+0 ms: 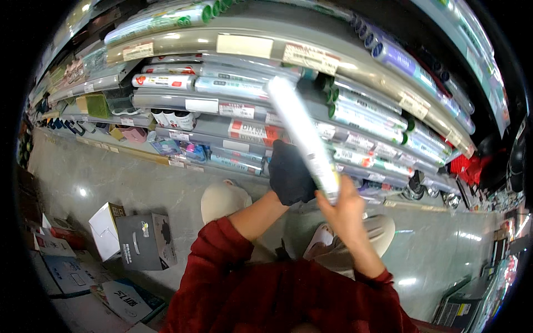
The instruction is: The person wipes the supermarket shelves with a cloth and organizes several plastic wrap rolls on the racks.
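Note:
My right hand [343,206], bare, grips the lower end of a long plastic-wrapped roll [302,135], which is tilted up and to the left with glare along its length. My left hand [290,172], in a black glove, is against the left side of this roll; its fingers are partly hidden, and whether it grips the roll cannot be told. Behind the roll's upper end, a shelf holds more wrapped rolls [229,86] on the left. Wrapped rolls with green ends [366,120] lie on the right of that shelf.
Price labels line the shelf edge [179,43] above. Lower down are a red and white box [254,131] and printed cups [175,118]. On the floor at left stand a dark grey carton [145,241], a white box [104,231] and several flat cartons [125,297]. A dark crate [458,304] is at lower right.

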Motion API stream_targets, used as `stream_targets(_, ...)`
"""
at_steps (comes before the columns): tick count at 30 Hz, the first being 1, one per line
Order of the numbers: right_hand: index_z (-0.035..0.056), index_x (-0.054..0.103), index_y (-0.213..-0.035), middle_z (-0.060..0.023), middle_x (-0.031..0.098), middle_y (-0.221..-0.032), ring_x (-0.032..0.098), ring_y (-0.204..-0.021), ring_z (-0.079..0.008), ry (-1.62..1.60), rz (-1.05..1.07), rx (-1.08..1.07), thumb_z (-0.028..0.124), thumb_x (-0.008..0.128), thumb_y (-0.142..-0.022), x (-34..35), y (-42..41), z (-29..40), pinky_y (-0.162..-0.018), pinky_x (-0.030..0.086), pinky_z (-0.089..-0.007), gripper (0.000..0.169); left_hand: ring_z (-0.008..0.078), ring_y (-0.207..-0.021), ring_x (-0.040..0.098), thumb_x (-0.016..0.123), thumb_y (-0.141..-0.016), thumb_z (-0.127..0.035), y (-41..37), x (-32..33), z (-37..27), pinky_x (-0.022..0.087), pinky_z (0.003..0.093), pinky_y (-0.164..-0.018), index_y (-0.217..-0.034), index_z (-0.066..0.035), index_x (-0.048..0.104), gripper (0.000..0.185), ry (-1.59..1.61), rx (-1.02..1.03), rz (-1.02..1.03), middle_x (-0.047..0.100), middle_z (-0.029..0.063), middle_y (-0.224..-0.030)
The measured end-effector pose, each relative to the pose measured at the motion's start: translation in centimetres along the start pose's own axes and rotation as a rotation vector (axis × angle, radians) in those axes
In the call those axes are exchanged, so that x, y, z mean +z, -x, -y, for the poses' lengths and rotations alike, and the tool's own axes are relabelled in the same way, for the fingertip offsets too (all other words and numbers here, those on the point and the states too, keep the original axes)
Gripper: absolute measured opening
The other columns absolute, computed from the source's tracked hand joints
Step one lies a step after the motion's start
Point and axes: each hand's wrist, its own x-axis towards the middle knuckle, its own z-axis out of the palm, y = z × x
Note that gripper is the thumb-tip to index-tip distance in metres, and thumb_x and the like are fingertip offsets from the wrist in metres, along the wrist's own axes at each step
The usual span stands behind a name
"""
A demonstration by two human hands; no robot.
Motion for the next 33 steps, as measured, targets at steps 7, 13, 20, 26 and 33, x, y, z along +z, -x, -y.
stream_targets(7, -0.0064, 0.037, -0.118, -0.0281, 0.058, -0.093, 0.062, -0.071, -0.0432, 0.057, 0.093, 0.139, 0.022, 0.074, -0.073, 6.0, 5.4, -3.4, -0.058, 0.052, -0.0478, 0.064, 0.0183, -0.083, 0.061, 0.054, -0.094, -0.03, 6.2, 5.6, 1.4, 0.052, 0.0329, -0.075, -0.114, -0.005, 0.052, 0.032, 2.011, -0.968, 0.167, 0.06, 0.0071, -0.099)
stream_targets(13, -0.0053, 0.04, -0.117, -0.0258, 0.061, -0.086, 0.061, -0.078, -0.0452, -0.065, 0.183, 0.241, 0.015, 0.076, -0.065, 5.1, 6.5, -3.3, -0.066, 0.051, -0.0481, 0.066, 0.0145, -0.09, 0.058, 0.06, -0.09, -0.024, 3.4, 4.0, 0.8, 0.05, 0.0284, -0.077, -0.116, -0.004, 0.053, 0.033, 1.314, -0.871, -0.154, 0.059, 0.0066, -0.105)
stream_targets(20, -0.0067, 0.053, -0.107, -0.0203, 0.063, -0.079, 0.065, -0.071, -0.0319, -0.583, 0.505, 0.316, 0.019, 0.071, -0.071, 1.5, 6.9, -2.8, -0.062, 0.05, -0.0376, 0.047, 0.0166, -0.07, 0.063, 0.056, -0.09, -0.024, 1.0, -0.1, 3.0, 0.054, 0.0286, -0.061, -0.11, -0.002, 0.053, 0.029, 1.221, -0.857, -0.246, 0.063, 0.0079, -0.089)
stream_targets(26, 0.0001, 0.049, -0.119, -0.0145, 0.058, -0.073, 0.055, -0.054, -0.0212, -1.976, 0.981, 0.719, 0.03, 0.071, -0.071, 4.6, 11.3, -6.7, -0.05, 0.042, -0.0309, 0.06, 0.0205, -0.069, 0.066, 0.055, -0.09, -0.034, -0.4, -2.3, 1.8, 0.057, 0.0331, -0.06, -0.109, -0.005, 0.059, 0.035, 1.853, -0.871, -0.021, 0.064, 0.0089, -0.087)
stream_targets(33, 0.0009, 0.045, -0.122, -0.0169, 0.058, -0.078, 0.054, -0.054, -0.0242, -1.926, 0.819, 0.729, 0.032, 0.073, -0.071, 5.0, 9.6, -5.7, -0.049, 0.041, -0.0343, 0.067, 0.0193, -0.07, 0.066, 0.058, -0.089, -0.035, 0.8, -1.5, 1.2, 0.056, 0.0317, -0.062, -0.109, -0.005, 0.06, 0.036, 1.82, -1.053, 0.133, 0.065, 0.0084, -0.089)
